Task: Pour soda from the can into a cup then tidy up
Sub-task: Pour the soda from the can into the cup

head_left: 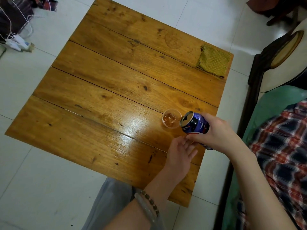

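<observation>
The soda can (195, 124) is dark blue with a red and white patch low on its side and a silver top, its drinking hole open. It is tipped steeply on its side in the air, mouth aimed left and hanging just over the right rim of the cup (171, 119). The cup is a small clear plastic one, upright on the wooden table (106, 90) near the table's right edge, and it holds brown soda with bubbles on top. Whether a stream is running from the can at this moment is too fine to tell. The right hand (221, 131) comes in from the right with the forearm bare, its fingers wrapped over the can's body and the thumb pressed along the underside, so the can is gripped firmly round its middle. The left hand (180, 151) is raised just below and in front of the can, palm turned up, fingers loose and slightly spread, holding nothing; its fingertips lie close to the right thumb. A bead bracelet (150, 202) and a pale bangle (144, 206) sit on the left wrist. The cup is near the right edge, while to its left and beyond it the planks stretch wide and bare. A folded yellow-green dotted cloth (213, 61) lies at the far right corner, well apart from the cup. White floor tiles (41, 171) surround the table.
</observation>
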